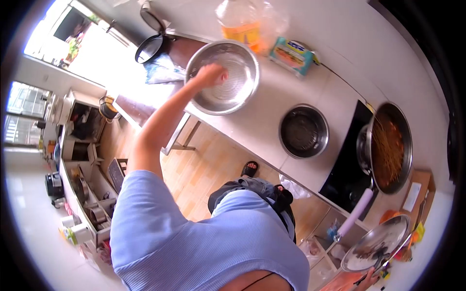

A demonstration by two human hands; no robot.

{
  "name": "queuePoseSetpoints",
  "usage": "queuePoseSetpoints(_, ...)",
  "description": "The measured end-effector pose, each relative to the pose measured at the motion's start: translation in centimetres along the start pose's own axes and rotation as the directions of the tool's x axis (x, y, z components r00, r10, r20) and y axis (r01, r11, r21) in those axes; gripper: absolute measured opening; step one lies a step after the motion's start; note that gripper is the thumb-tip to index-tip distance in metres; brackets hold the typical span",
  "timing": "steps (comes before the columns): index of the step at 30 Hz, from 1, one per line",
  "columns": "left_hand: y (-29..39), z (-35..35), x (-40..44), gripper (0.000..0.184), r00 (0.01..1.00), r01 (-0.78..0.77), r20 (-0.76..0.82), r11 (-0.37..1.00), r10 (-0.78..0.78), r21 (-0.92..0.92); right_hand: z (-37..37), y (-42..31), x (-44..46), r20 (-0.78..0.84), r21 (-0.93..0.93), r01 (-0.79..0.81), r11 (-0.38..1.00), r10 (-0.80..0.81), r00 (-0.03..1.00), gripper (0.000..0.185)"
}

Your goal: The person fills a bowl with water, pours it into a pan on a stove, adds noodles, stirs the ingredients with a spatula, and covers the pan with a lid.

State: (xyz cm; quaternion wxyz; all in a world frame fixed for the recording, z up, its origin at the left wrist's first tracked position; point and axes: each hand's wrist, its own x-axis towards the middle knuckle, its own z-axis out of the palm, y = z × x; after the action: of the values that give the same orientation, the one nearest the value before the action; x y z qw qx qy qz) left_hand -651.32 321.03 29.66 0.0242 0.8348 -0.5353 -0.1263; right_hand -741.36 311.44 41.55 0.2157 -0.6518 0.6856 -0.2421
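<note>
My left hand [212,76] is over a large metal basin [242,89] on the counter. Its fingers look curled in, and motion blur hides what they hold, if anything; a small reddish spot shows at the fingertips. At the bottom right edge, my right hand [371,280] is partly cut off, its fingers closed at the dark knob of a glass lid [361,254] that is held tilted. Above the lid, a frying pan [407,157] with a pale purple handle [356,212] holds thin noodles [390,150] in reddish sauce. A dark-looking metal bowl [304,131] stands between basin and pan.
The pan is at the black cooktop [342,169]. A teal packet [292,55] and an oil bottle [241,26] stand by the wall. A black pan [149,48] lies beyond the basin. A cardboard box [421,196] is beside the frying pan. Open shelves [92,203] line the left.
</note>
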Motion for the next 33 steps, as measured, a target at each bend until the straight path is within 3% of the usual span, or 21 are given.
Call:
queuePoseSetpoints(2, -2.1, 4.0, -1.9, 0.024, 0.997, -0.023, -0.078, 0.997, 0.028, 0.068, 1.2, -3.6, -0.4, 0.02, 0.017, -0.056, 0.998, 0.056, 0.998, 0.05)
queuePoseSetpoints(3, -1.6, 4.6, -2.4, 0.028, 0.999, 0.04, -0.017, 0.997, -0.038, 0.072, 1.4, -4.7, -0.3, 0.024, 0.023, -0.069, 0.997, 0.068, 0.997, 0.05)
queuePoseSetpoints(4, -0.9, 5.3, -2.6, 0.027, 0.992, 0.118, -0.068, 0.987, -0.111, 0.107, 1.6, -5.5, -0.3, 0.028, 0.028, -0.077, 0.997, 0.076, 0.997, 0.05)
queuePoseSetpoints(6, 0.0, 6.1, -2.5, 0.023, 0.948, 0.291, -0.132, 0.957, -0.288, 0.0, 1.7, -6.8, -0.1, 0.031, 0.037, -0.083, 0.996, 0.082, 0.996, 0.05)
queuePoseSetpoints(9, -0.3, 7.9, -1.3, 0.019, 0.95, 0.273, -0.167, 0.961, -0.262, 0.041, 1.5, -8.0, 0.0, 0.037, 0.041, -0.096, 0.995, 0.094, 0.995, 0.05)
queuePoseSetpoints(12, -0.2, 8.2, -0.4, 0.019, 0.969, 0.163, -0.191, 0.987, -0.157, 0.017, 1.2, -8.6, 0.0, 0.038, 0.046, -0.107, 0.993, 0.105, 0.994, 0.05)
queuePoseSetpoints(13, -0.7, 8.9, 0.3, 0.018, 0.955, -0.027, -0.294, 1.0, 0.029, 0.009, 1.1, -8.7, 0.0, 0.039, 0.046, -0.111, 0.993, 0.109, 0.993, 0.05)
queuePoseSetpoints(16, 0.9, 7.4, 0.5, 0.012, 0.981, -0.08, -0.194, 0.95, 0.02, -0.303, 0.8, -9.0, -0.2, 0.042, 0.04, -0.124, 0.992, 0.122, 0.992, 0.05)
queuePoseSetpoints(17, 0.7, 7.8, 0.7, 0.01, 0.982, -0.143, -0.168, 0.918, 0.086, -0.369, 0.7, -9.0, -0.2, 0.04, 0.046, -0.129, 0.991, 0.127, 0.991, 0.05)
queuePoseSetpoints(21, 1.9, 8.8, 1.3, 0.013, 0.994, -0.096, -0.081, 0.956, 0.076, -0.277, 0.4, -8.5, -0.5, 0.043, 0.05, -0.147, 0.988, 0.145, 0.988, 0.05)
queuePoseSetpoints(24, 2.5, 9.6, 1.7, 0.016, 0.99, -0.067, -0.135, 0.991, 0.05, -0.12, -0.1, -8.1, -0.7, 0.046, 0.059, -0.156, 0.986, 0.153, 0.987, 0.05)
queuePoseSetpoints(27, 1.8, 9.2, 2.1, 0.015, 0.992, -0.104, -0.085, 0.984, 0.093, -0.148, -0.5, -7.2, -1.0, 0.048, 0.073, -0.162, 0.984, 0.159, 0.986, 0.05)
queuePoseSetpoints(28, 1.0, 8.2, 2.6, 0.014, 0.998, -0.048, -0.058, 0.979, 0.037, -0.198, -0.7, -6.8, -1.1, 0.05, 0.085, -0.162, 0.983, 0.158, 0.986, 0.05)
queuePoseSetpoints(29, 1.1, 5.8, 2.4, 0.014, 0.982, -0.059, -0.188, 0.913, -0.019, -0.404, -0.7, -6.5, -1.3, 0.051, 0.094, -0.162, 0.982, 0.158, 0.986, 0.05)
queuePoseSetpoints(30, 1.4, 3.2, 2.9, 0.013, 0.967, -0.047, -0.242, 0.885, -0.075, -0.464, -0.8, -5.9, -1.2, 0.06, 0.115, -0.155, 0.981, 0.149, 0.987, 0.05)
queuePoseSetpoints(32, 7.1, -5.2, 3.1, 0.011, 0.929, -0.218, -0.367, 0.87, 0.047, -0.442, -0.8, -5.2, -1.5, 0.061, 0.153, -0.135, 0.979, 0.127, 0.99, 0.05)
queuePoseSetpoints(33, 11.2, -8.6, 3.3, 0.01, 0.891, -0.372, -0.428, 0.787, 0.153, -0.493, -1.6, -3.9, -1.3, 0.041, 0.058, -0.106, 0.993, 0.104, 0.994, 0.05)
